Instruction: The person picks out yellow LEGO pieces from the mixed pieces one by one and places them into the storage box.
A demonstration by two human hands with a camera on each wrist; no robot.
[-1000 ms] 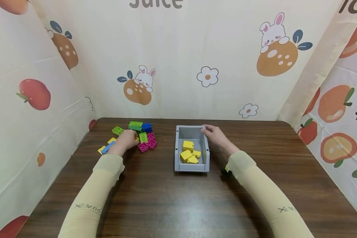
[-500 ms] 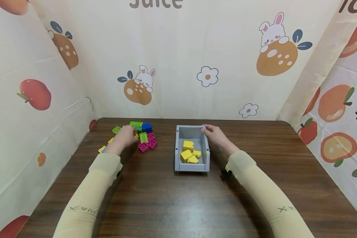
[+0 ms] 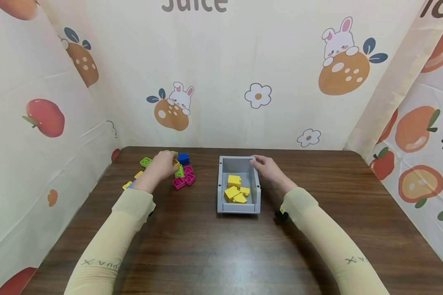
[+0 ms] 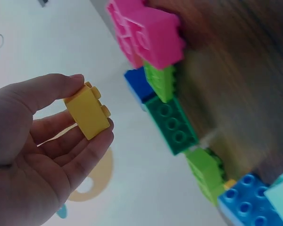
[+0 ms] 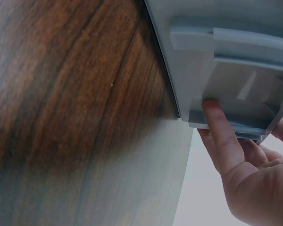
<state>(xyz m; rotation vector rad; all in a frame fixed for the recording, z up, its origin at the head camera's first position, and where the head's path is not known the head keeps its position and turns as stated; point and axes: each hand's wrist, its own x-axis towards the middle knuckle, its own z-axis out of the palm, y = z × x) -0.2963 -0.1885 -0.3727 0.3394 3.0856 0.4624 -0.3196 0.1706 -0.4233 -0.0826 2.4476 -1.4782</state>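
Observation:
My left hand (image 3: 161, 164) pinches a yellow toy brick (image 4: 88, 112) between thumb and fingertips, above the pile at the back left. In the left wrist view the brick is clear of the others. Below and beside it lie magenta bricks (image 3: 189, 178), a blue brick (image 3: 183, 158), light green bricks (image 3: 145, 162) and a dark green brick (image 4: 171, 123). A grey bin (image 3: 241, 208) stands at the middle with several yellow bricks (image 3: 231, 193) inside. My right hand (image 3: 268, 169) grips the bin's far right corner, thumb over the rim and one finger along the outer side wall (image 5: 245, 89).
The brown wooden table (image 3: 214, 250) ends at a printed cloth backdrop (image 3: 221, 102) behind and on both sides. Yellow bricks (image 3: 127, 185) and a partly hidden blue one lie left of the left forearm. A dark wrist device (image 3: 281, 214) shows under the right sleeve.
My left hand has lifted the yellow brick out of the pile and moved slightly away and to the right. The right hand and the bin have stayed put.

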